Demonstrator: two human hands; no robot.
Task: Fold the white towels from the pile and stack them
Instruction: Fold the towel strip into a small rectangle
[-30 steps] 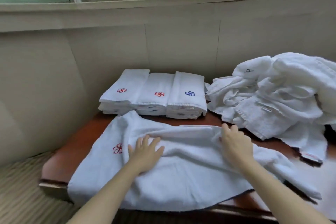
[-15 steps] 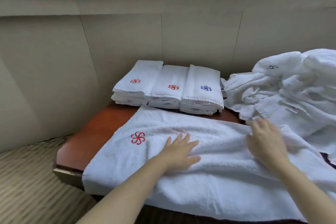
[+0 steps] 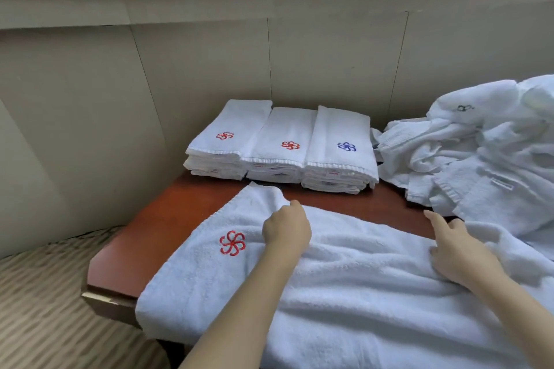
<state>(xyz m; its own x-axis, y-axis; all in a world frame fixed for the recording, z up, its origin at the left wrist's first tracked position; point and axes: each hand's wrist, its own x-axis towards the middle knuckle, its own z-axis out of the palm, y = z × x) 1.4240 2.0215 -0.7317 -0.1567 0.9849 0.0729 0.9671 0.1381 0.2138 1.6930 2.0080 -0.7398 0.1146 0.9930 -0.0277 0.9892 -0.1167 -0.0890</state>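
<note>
Fingers [image 3: 295, 206] of the left hand [image 3: 286, 228] are curled in tight, gripping the far edge of the spread towel [image 3: 344, 293] right beside its raised corner, dead centre of the frame. Over on the right, the right hand [image 3: 458, 249] rests on that same far edge, forefinger stretched straight toward the back and the other fingers tucked down. Whether they pinch the cloth, I cannot tell.

The spread towel lies across the near part of the reddish-brown worktop [image 3: 180, 219], filling the lower middle and lower right, with its near edge hanging over the front. A red flower emblem [image 3: 232, 243] sits on it, just left of the left hand.

At the back, against the wall [image 3: 209, 69], three stacks of folded towels stand side by side and touching: the left stack [image 3: 230, 129] and the middle stack [image 3: 287, 129] show red flowers on top, the right stack [image 3: 341, 129] a blue one. Just right of them the pile [image 3: 479, 165] of loose white towels heaps up along the right edge, and its lower folds meet the spread towel. There is striped carpet [image 3: 45, 308] at lower left.
</note>
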